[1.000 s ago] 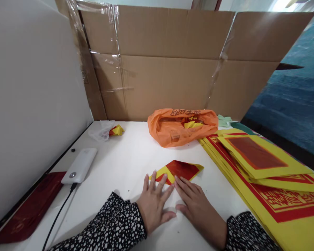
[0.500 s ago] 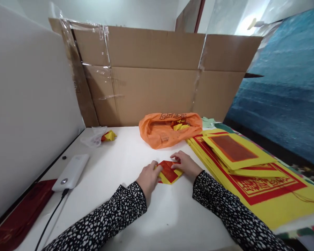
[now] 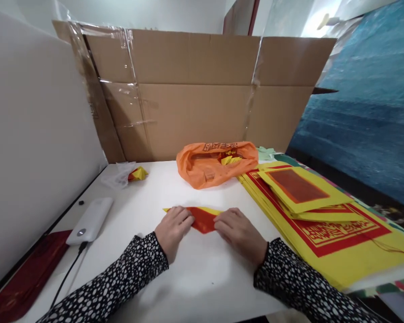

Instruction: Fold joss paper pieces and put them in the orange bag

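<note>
A folded sheet of red and yellow paper point(image 3: 204, 220) lies on the white tabletop in front of me, its red side toward me and a thin yellow edge along the far side. My left hand point(image 3: 175, 226) has its fingers closed on the left part of the paper; a yellow tip sticks out beyond it. Curled over the right end is my right hand point(image 3: 235, 229), fingers pressed on the paper. Both hands hide the ends of the sheet.
Behind the paper sits an orange plastic bag point(image 3: 202, 172) with yellow folded pieces inside. Yellow and red printed sheets point(image 3: 343, 251) are stacked at right. A white power bank point(image 3: 90, 222) with a cable lies at left, near a folded paper piece point(image 3: 139, 173). Cardboard point(image 3: 195, 107) stands behind.
The paper has gone from a wider many-sided shape to a longer, narrower one with its red side toward me. My left hand has shifted left, and both hands now grip the ends.
</note>
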The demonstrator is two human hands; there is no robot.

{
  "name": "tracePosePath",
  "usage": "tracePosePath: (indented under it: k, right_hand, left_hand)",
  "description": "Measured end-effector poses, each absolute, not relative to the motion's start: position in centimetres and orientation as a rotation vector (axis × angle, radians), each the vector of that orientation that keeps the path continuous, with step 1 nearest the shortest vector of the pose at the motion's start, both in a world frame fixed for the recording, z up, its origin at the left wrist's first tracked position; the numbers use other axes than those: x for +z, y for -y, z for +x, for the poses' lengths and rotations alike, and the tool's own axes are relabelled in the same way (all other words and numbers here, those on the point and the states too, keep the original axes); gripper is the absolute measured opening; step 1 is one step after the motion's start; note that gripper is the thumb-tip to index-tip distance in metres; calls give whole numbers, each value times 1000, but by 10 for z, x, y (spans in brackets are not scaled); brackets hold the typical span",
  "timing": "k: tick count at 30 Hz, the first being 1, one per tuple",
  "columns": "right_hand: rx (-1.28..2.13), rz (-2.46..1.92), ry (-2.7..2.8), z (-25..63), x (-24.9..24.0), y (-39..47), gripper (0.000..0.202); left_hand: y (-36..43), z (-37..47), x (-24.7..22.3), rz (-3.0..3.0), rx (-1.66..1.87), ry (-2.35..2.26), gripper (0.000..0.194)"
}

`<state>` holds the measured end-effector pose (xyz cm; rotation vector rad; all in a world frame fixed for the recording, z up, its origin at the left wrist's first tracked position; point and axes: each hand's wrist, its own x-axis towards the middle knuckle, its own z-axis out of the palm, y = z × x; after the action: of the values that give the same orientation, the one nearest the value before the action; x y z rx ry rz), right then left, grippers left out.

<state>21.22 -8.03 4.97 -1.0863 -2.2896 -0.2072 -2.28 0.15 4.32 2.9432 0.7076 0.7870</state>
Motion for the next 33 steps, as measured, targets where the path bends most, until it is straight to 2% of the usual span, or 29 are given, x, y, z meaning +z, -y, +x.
tracePosePath:
  k: [3, 8, 12, 16, 20, 24, 28, 33]
  right_hand:
    - [-268, -1006, 2420, 209, 29, 91, 21]
    - [-169, -1012, 2408, 209, 22, 88, 23]
    - [93, -1224, 2235, 207, 34, 64, 18]
    - [311, -1469, 2102, 202, 31, 37, 16]
    - [79, -1489, 2041, 198, 15, 31, 16]
    - [-179, -1344, 2222, 199, 5, 40, 29]
    - [-175, -1212, 2354, 201, -1, 46, 30]
    - [-134, -1194, 2418, 202, -8, 49, 35]
  left_hand:
    - [7, -37, 23, 2933, 632, -570, 21]
    - [17, -47, 11, 2715, 642, -539, 25]
    - [20, -37, 19, 2380, 635, -789, 16]
    - [11, -21, 19, 1970, 643, -1127, 22]
    - [-1, -14, 17, 1728, 671, -1173, 14]
    - [-6, -16, 19, 1753, 680, -1149, 35]
    - [-5, -16, 20, 1852, 574, -1136, 40]
    - [-1, -14, 20, 1961, 494, -1154, 22]
